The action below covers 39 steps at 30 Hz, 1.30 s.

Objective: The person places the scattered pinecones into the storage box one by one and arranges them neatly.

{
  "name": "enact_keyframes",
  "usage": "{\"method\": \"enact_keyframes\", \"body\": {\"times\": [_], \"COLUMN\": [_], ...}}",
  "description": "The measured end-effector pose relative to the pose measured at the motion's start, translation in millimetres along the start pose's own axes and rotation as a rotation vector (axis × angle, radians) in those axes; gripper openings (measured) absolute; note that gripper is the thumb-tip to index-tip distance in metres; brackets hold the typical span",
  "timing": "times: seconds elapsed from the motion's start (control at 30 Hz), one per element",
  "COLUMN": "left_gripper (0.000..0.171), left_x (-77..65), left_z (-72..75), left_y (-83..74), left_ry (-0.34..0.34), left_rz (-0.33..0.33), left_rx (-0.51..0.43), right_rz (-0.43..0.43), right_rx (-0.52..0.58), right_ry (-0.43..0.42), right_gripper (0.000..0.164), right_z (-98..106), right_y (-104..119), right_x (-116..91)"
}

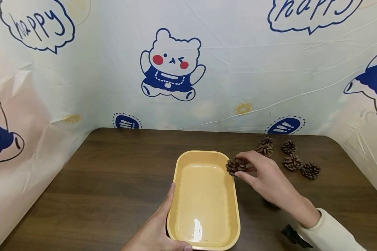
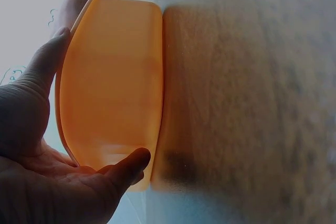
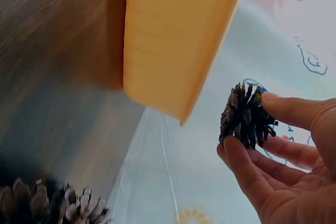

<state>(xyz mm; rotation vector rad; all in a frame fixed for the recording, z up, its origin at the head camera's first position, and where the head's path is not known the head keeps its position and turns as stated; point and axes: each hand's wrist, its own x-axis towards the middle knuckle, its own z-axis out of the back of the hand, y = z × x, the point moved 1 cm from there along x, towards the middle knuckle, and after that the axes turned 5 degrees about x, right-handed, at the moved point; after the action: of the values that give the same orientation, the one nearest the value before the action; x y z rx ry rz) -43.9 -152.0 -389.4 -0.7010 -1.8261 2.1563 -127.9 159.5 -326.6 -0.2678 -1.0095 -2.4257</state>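
A deep yellow tray (image 1: 207, 195) with rounded corners stands on the table, its inside bare. My left hand (image 1: 158, 223) holds its near left corner, with one digit along the left side and another at the near rim. In the left wrist view that hand (image 2: 68, 166) spreads against the tray's outer wall (image 2: 113, 77). My right hand (image 1: 267, 177) pinches a brown pine cone (image 1: 235, 166) beside the tray's far right rim. The right wrist view shows the cone (image 3: 244, 116) between thumb and fingertips, above the table.
Several more pine cones (image 1: 292, 162) lie at the back right of the brown wooden table (image 1: 113, 174). A dark thing, mostly hidden, is under my right wrist. Behind the table hangs a printed cloth (image 1: 226, 80) with bears.
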Motion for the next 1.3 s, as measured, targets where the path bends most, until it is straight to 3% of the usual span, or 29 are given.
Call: {"method": "enact_keyframes", "body": {"times": [0.33,0.7,0.93,1.13,1.3], "left_gripper": [0.147,0.147,0.146,0.145,0.145], "left_x": [0.4,1.5,1.6,1.9,1.8], "left_z": [1.3,2.2,2.6,2.4,3.1], "left_y": [-0.5,1.6,1.6,0.8,0.7], "left_ry": [-0.001,0.011,0.032,0.029,0.015], "left_rz": [-0.009,-0.089,-0.089,-0.045,-0.106], "left_rx": [0.042,0.08,0.043,0.042,0.106], "right_rz": [0.011,0.033,0.062,0.075,0.094], "right_rx": [0.092,0.127,0.174,0.15,0.114], "right_ry": [0.04,0.099,0.141,0.162,0.166], "right_gripper": [0.038,0.038,0.037,0.037,0.035], "right_z": [-19.6,-44.5,-58.7,-69.6,-77.5], "right_y": [7.0,5.0,1.0,1.8,2.4], "right_x": [16.3,35.3,46.3,54.6,60.3]}}
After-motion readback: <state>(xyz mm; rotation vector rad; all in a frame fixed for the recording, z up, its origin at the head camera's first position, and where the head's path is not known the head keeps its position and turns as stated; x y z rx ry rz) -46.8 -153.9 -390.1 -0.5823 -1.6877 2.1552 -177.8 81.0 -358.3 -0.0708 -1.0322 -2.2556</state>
